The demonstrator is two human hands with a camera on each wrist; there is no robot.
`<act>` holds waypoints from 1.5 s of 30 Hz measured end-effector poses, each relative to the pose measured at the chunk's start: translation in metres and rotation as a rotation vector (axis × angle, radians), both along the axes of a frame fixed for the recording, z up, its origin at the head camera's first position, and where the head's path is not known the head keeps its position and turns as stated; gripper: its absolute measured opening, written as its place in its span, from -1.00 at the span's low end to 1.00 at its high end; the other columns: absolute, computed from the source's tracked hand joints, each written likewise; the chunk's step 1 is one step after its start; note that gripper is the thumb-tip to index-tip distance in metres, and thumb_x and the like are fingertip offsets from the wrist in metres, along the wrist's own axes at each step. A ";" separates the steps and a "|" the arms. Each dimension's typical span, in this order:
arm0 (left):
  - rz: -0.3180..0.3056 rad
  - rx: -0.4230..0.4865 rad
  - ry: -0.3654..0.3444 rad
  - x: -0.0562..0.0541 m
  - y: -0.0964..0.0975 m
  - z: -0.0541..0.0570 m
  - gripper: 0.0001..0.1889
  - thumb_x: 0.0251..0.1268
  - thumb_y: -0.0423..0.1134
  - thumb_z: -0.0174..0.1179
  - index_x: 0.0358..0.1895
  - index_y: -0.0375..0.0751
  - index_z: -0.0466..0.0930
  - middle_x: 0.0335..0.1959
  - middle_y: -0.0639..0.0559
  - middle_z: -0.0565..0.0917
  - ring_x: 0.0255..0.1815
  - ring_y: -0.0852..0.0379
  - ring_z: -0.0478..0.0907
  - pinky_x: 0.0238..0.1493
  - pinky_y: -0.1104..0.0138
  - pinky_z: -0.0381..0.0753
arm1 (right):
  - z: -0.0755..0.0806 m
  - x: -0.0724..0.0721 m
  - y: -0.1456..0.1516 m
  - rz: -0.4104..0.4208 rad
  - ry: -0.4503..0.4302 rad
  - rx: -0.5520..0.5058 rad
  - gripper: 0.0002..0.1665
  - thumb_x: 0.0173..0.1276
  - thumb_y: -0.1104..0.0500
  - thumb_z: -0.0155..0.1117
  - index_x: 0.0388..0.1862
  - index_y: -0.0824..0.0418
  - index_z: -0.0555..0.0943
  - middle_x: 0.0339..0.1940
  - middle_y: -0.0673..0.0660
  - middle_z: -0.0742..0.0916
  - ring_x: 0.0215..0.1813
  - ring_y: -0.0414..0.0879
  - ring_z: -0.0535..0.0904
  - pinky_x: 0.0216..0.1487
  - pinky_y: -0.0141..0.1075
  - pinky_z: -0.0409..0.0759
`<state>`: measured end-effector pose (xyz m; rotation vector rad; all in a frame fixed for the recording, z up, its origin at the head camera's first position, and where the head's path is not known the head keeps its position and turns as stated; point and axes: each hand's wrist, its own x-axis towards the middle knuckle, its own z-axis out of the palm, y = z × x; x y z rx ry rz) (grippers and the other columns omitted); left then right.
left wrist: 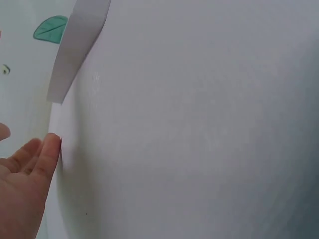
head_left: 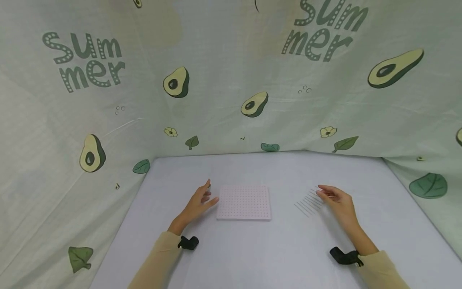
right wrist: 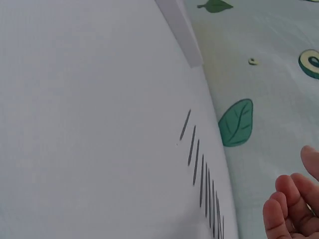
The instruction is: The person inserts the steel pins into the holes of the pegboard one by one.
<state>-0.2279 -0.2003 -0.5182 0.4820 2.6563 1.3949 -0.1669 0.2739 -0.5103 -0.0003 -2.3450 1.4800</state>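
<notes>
thin dark rods (right wrist: 202,180) lie loose, none visibly in the pink square perforated board (head_left: 243,202); left hand (head_left: 197,204) spread, empty; right hand (head_left: 339,202) half-curled, grip unclear.

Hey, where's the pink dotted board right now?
In the head view, the pink dotted board lies near the middle of the white table, beside the left hand and left of the thin dark rods.

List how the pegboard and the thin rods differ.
The pegboard is a broad, nearly square slab; the thin rods are narrow and straight. The pegboard is pale pink with a grid of dots, while the thin rods look dark grey. The pegboard is one piece near the left hand; the thin rods are several, in a slanted row by the right hand. Both lie on the white tabletop.
</notes>
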 end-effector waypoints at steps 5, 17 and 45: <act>-0.010 0.013 0.034 -0.001 0.010 -0.003 -0.14 0.41 -0.06 0.25 0.58 -0.33 -0.02 0.41 -0.29 0.29 0.23 -0.15 0.41 0.26 0.02 0.43 | -0.003 0.002 -0.009 0.028 -0.080 -0.029 -0.58 0.40 0.10 0.37 0.06 0.41 0.67 -0.23 0.03 0.73 -0.25 -0.33 0.57 -0.26 -0.55 0.52; -0.017 -0.027 0.134 0.003 0.026 -0.013 -0.40 0.56 -0.21 0.05 0.48 -0.50 0.15 0.25 -0.30 0.43 0.06 -0.07 0.46 0.13 0.05 0.50 | -0.013 0.005 -0.032 0.035 -0.147 0.035 -0.68 0.32 0.19 0.44 -0.11 0.44 0.71 -0.29 0.23 0.75 -0.40 -0.30 0.53 -0.44 -0.44 0.51; 0.003 -0.056 0.029 0.004 0.030 -0.012 -0.31 0.50 -0.06 0.14 0.47 -0.46 0.21 0.16 -0.24 0.41 -0.03 0.04 0.41 0.05 0.15 0.47 | -0.020 0.007 -0.053 0.032 -0.086 0.255 -0.90 0.17 0.34 0.50 -0.35 0.34 0.73 -0.52 0.02 0.66 -0.47 -0.24 0.42 -0.44 -0.38 0.39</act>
